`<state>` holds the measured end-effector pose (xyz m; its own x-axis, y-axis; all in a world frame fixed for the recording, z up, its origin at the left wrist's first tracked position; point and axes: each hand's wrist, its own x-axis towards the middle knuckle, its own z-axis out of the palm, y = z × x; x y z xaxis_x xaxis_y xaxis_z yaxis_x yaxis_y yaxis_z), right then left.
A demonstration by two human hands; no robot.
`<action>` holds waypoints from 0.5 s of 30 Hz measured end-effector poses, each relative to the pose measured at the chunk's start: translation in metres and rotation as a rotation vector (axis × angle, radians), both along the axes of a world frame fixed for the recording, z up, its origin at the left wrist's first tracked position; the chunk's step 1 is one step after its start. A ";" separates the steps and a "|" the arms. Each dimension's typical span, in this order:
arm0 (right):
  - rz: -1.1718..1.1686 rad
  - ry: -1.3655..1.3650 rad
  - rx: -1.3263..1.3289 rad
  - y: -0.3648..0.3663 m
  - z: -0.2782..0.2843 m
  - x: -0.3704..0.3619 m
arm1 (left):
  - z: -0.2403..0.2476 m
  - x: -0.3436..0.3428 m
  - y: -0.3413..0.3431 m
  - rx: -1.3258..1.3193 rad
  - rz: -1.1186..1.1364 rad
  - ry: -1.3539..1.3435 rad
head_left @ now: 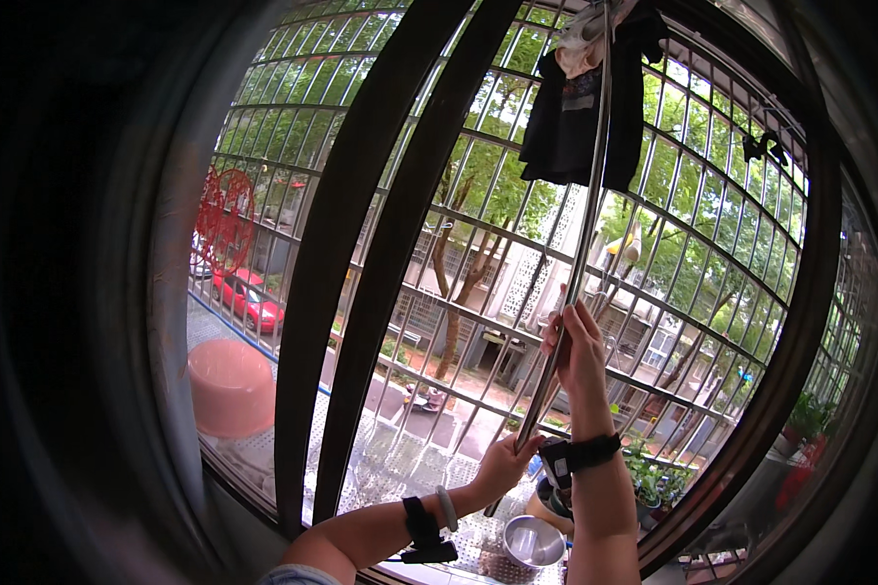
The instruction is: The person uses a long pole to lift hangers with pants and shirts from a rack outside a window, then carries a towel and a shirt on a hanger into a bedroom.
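Note:
A long metal pole slants up through the window opening, held by both my hands. My left hand is closed round its lower part, just above the bottom end. Higher up, my right hand grips the same pole, its fingers wrapped against the shaft. At the pole's top hangs a black garment with a pale, crumpled piece beside it. Whether the pole's tip hooks a hanger there I cannot make out.
Metal security bars close off the far side. Dark window frames stand at left. On the ledge are an upturned pink tub, a metal bowl and potted plants. A small black item hangs upper right.

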<state>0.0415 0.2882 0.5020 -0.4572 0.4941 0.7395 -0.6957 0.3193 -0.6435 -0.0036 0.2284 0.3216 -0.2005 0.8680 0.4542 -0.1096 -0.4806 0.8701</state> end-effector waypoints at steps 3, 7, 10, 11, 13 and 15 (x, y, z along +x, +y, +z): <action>0.004 -0.006 -0.034 -0.007 -0.007 0.002 | -0.013 0.004 0.007 0.117 0.044 0.012; 0.011 -0.017 -0.007 -0.011 -0.021 0.007 | -0.034 0.010 0.010 0.137 0.068 0.016; 0.023 -0.028 -0.003 -0.011 -0.026 0.011 | -0.034 0.014 0.005 0.174 0.117 0.013; 0.032 -0.028 -0.019 -0.012 -0.027 0.012 | -0.035 0.014 0.005 0.142 0.112 0.009; 0.025 -0.031 -0.015 -0.013 -0.028 0.012 | -0.032 0.015 0.004 0.203 0.127 0.015; 0.019 -0.010 0.003 -0.009 -0.029 0.014 | -0.025 0.017 0.001 0.266 0.134 0.018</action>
<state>0.0558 0.2796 0.4735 -0.4736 0.4832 0.7364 -0.6954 0.3079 -0.6493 0.0132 0.2291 0.2969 -0.2947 0.6845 0.6668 -0.0153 -0.7011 0.7129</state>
